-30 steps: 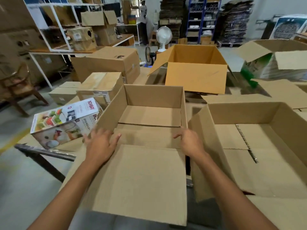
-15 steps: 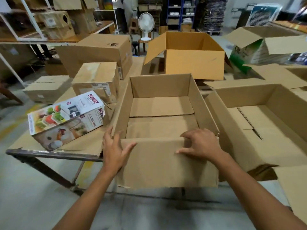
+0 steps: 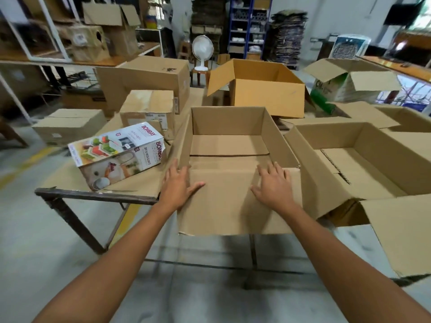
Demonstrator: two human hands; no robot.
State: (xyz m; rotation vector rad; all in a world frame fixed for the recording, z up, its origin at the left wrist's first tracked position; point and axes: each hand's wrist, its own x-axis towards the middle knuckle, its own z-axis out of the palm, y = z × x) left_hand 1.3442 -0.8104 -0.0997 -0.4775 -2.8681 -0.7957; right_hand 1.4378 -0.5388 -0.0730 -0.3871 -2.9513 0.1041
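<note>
We have both hands laid on the near flap of the open carton, which stands at the front edge of the table with that flap folded outward and hanging past the edge toward us. Our left hand rests at the flap's left end, fingers straight and together, thumb spread wide to the right, gripping nothing. Its fingertips reach the fold by the carton's left wall, though we cannot quite tell whether they touch that wall. Our right hand lies flat near the flap's right end, fingers straight and slightly fanned, palm down, also holding nothing.

Just left of the carton a printed product box sits tilted on the table (the lettering reads BOMBAY). Close on the right stands a larger open carton, and behind the middle one a yellowish open carton. A white fan stands farther back.
</note>
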